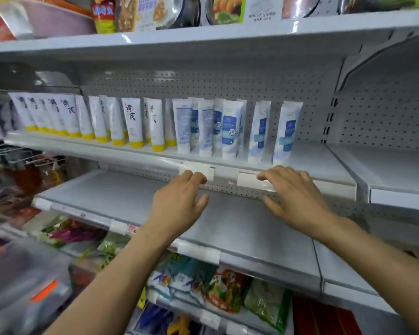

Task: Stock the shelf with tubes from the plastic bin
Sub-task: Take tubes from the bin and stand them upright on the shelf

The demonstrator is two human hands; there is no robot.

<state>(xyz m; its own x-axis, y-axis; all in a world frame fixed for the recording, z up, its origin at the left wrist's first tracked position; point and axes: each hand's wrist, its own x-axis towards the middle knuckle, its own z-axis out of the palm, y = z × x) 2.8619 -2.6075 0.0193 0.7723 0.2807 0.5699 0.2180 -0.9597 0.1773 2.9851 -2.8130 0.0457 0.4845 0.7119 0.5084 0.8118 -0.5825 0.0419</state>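
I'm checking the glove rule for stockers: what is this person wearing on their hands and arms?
Nothing shows. The left hand and right hand are bare: no gloves, rings or watch. The left forearm and right forearm are bare too, with no sleeve or cuff in view.

A white pegboard back panel (228, 85) of dotted metal fills the middle of a shop shelving bay. Above it juts the top shelf (203, 37), its glossy edge catching a glint of light. At the panel's foot runs the middle shelf (319, 158); below that, a grey shelf (131, 197). Right of the panel stands a slotted upright (330, 122) under a slanted bracket (356, 66), a neighbouring bay (397, 170) beyond. Left of the panel shows a blurred wire rack (22, 153)
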